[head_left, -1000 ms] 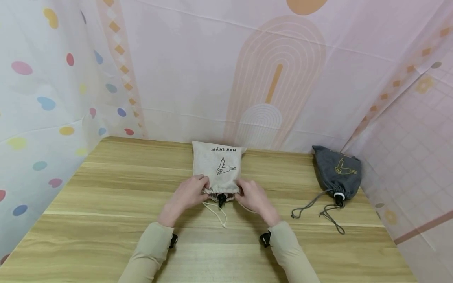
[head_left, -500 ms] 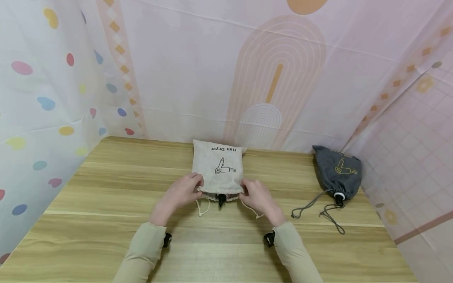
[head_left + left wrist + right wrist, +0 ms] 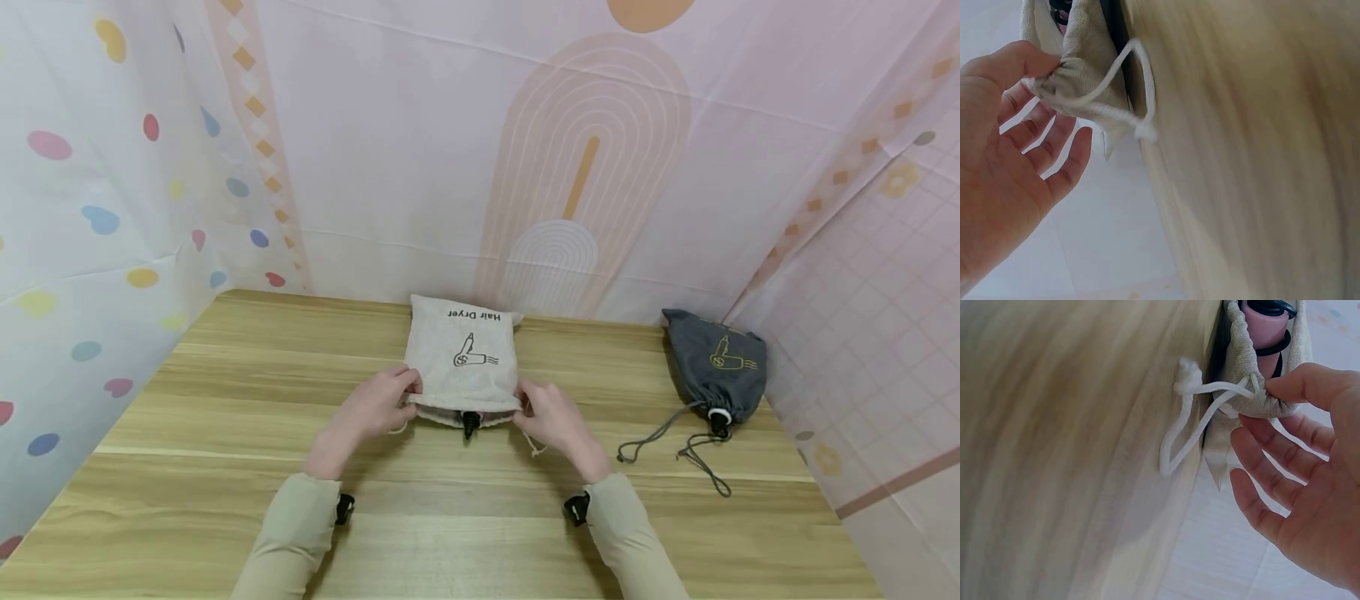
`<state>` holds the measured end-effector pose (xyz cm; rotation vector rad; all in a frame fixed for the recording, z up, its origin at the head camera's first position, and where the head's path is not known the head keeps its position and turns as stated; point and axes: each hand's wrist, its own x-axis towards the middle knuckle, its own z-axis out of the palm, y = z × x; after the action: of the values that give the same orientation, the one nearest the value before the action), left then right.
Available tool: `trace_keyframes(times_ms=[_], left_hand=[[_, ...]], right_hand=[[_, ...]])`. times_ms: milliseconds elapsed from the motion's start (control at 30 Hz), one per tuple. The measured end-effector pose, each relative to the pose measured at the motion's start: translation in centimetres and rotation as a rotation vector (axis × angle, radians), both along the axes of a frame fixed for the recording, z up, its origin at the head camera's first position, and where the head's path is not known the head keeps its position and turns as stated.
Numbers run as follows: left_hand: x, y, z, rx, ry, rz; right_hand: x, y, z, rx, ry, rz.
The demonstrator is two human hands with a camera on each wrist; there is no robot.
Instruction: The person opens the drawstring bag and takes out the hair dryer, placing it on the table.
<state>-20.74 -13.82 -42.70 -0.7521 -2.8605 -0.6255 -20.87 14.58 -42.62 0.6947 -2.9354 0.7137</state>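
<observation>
A beige cloth drawstring bag [image 3: 435, 342], printed "Hair Dryer", lies on the table with its mouth toward me. My left hand [image 3: 375, 404] pinches the left corner of the mouth between thumb and fingers. At the right corner, my right hand [image 3: 553, 412] pinches the hem the same way. The mouth is spread wide, and a black ribbed cord end [image 3: 470, 423] pokes out. Inside, the right wrist view shows a pink handle [image 3: 1265, 331] with black cord around it; the rest is hidden by cloth. White drawstring loops hang by the left hand [image 3: 1022, 137] and right hand [image 3: 1310, 487].
A dark grey drawstring bag [image 3: 690, 358] with a yellow hair dryer print lies at the table's right back. Its mouth is gathered, and grey strings [image 3: 705, 467] trail toward me. Patterned curtains [image 3: 375, 167] stand behind and beside the wooden table [image 3: 465, 533].
My hands have moved apart, left hand leftward and right hand slightly rightward, pulling the gathered mouth of the beige bag wide. The drawstring loops have drawn in toward the corners.
</observation>
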Motion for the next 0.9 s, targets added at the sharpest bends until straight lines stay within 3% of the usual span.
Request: trace_keyframes(times_ms=[200,400,567,733,800,900], left_hand=[[0.0,-0.6,0.0,0.004,-0.001,0.001],[-0.2,-1.2,0.1,0.005,-0.017,0.023],[0.2,-0.9,0.2,-0.045,0.047,0.043],[1.3,0.8,1.3,-0.090,0.140,0.043],[2.0,1.9,1.8,-0.101,0.092,0.042],[3.1,3.6,2.4,-0.137,-0.096,0.068]], right_hand=[[0.2,0.1,0.3,0.014,-0.025,-0.002],[0.4,-0.2,0.2,0.051,-0.010,0.050],[0.3,-0.1,0.2,0.003,-0.051,0.101],[-0.3,0.7,0.4,-0.033,-0.133,0.127],[-0.6,1.1,0.6,-0.029,-0.171,0.113],[-1.1,1.4,0.7,-0.050,-0.210,0.077]])
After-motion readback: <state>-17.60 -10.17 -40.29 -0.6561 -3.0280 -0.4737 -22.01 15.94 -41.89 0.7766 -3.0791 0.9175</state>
